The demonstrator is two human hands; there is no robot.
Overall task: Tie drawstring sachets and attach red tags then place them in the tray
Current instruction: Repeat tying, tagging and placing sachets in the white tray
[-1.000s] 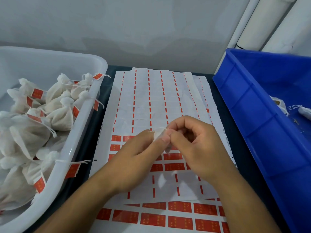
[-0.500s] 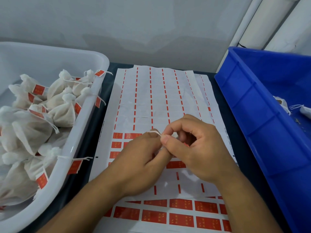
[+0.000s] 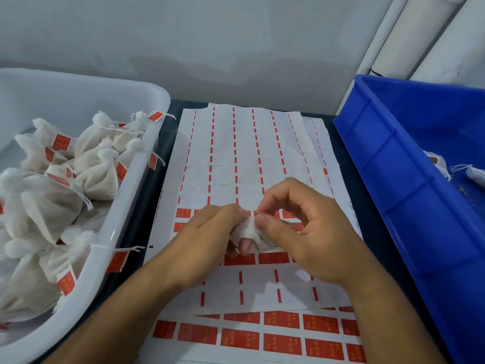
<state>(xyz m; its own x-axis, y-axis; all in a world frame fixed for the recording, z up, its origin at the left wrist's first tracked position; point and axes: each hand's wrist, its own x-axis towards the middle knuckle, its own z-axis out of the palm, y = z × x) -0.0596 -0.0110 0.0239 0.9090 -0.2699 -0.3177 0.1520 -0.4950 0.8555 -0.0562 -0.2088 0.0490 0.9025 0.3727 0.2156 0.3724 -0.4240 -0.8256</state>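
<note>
A small white sachet (image 3: 251, 231) is held between both hands above the sticker sheet (image 3: 246, 158), mostly hidden by fingers. My left hand (image 3: 210, 237) grips its lower part, one fingertip showing beneath the fabric. My right hand (image 3: 296, 227) pinches its top with thumb and forefinger. The sheet carries rows of red tags (image 3: 240, 338), many of its upper cells peeled bare. The white tray (image 3: 136, 195) on the left holds several tied sachets with red tags (image 3: 97, 174).
A blue bin (image 3: 409, 185) stands on the right with two loose white sachets (image 3: 472, 174) inside. A tagged string (image 3: 118, 261) hangs over the white tray's rim. A grey wall and white pipes (image 3: 409, 35) close the back.
Both hands have dropped slightly toward the sheet. The left fingers have wrapped further round the sachet, and the right thumb and forefinger have shifted onto its top.
</note>
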